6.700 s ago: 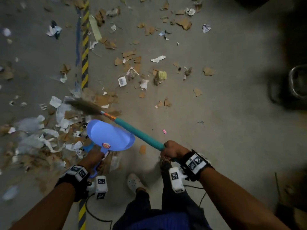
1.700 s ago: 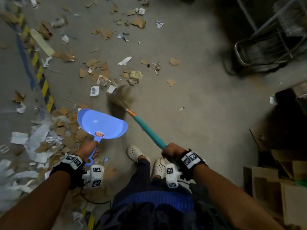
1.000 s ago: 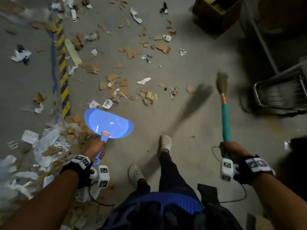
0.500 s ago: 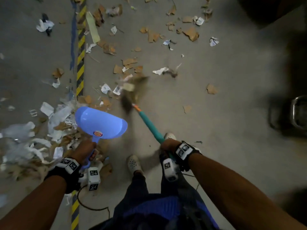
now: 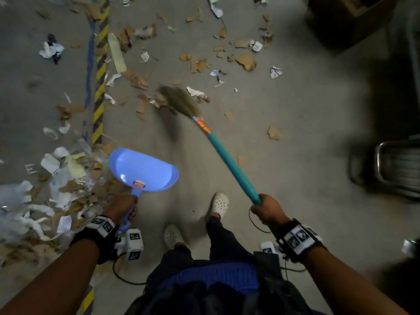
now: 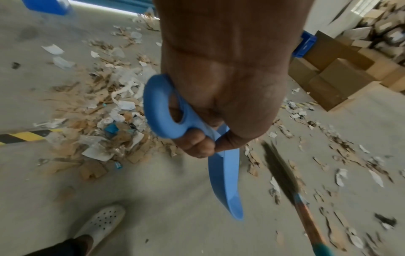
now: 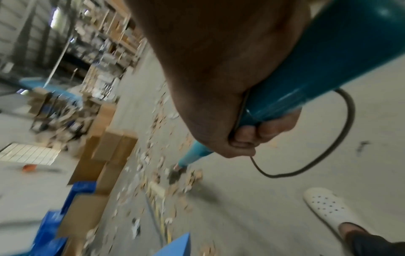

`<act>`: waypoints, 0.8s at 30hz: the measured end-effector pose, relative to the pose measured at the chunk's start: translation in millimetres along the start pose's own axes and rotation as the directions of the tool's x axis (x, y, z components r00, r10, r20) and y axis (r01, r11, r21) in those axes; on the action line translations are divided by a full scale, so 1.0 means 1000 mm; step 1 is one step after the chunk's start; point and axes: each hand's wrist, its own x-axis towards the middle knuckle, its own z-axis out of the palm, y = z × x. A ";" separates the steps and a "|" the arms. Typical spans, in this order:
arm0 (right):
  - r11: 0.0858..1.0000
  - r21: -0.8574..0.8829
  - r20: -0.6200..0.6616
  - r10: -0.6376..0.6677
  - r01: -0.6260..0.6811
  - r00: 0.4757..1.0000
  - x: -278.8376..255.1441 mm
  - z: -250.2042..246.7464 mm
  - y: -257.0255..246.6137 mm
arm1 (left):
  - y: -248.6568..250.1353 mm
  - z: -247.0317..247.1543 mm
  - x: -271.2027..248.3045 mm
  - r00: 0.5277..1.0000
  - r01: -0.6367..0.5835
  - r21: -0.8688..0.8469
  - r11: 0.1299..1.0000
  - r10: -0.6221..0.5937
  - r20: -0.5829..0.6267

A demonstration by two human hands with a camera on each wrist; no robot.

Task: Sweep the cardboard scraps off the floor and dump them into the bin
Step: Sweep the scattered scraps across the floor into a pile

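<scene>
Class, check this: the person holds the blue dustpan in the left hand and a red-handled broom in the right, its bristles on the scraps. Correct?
Not quite. The broom has a teal handle, not a red one, as the head view shows. The rest stands: the left hand holds the blue dustpan, the right hand the broom, its bristles on the scraps.

Head view looks straight down; wrist views sit close behind each fist, sharing the littered floor (image 5: 295,201).
</scene>
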 end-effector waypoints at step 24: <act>0.992 -0.030 0.170 0.128 -0.124 0.977 0.011 0.093 -0.029 | -0.065 -0.037 0.020 0.990 -0.099 0.119 0.988 0.086 0.108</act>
